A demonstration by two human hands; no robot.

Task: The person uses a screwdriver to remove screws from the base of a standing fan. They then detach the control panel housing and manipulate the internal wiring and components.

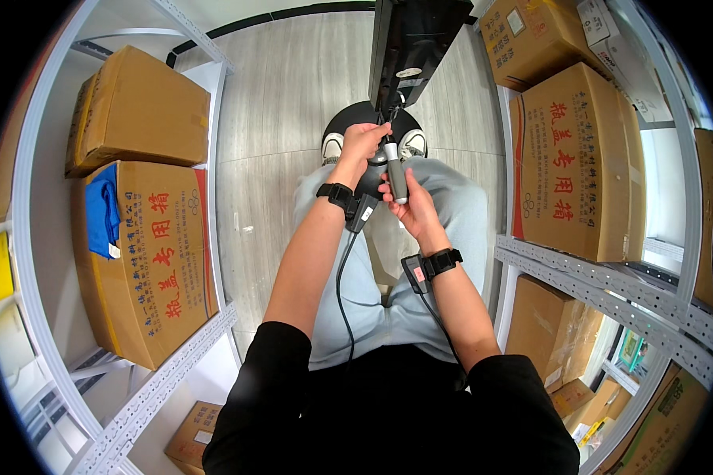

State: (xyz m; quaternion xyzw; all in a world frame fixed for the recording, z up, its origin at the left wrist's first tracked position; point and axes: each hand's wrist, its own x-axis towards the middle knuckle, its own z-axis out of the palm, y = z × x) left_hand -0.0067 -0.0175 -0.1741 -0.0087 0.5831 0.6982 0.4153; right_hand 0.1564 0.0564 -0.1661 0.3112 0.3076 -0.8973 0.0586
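Observation:
A rod-shaped grey handle with a white collar slants over my lap, its thin dark end pointing away from me. My right hand is closed around the thick grey part, the fingers on its left side. At the far end, my left hand pinches close to the dark tip, beside the foot of a tall black panel. What the left fingertips hold there is too small to make out. Beneath, a round black base lies on the floor, partly hidden by my hands.
Metal shelves flank me on both sides. Cardboard boxes fill the left shelf, a blue cloth hanging over one. More cartons and a white box stand on the right. Black cables run from my wrist straps.

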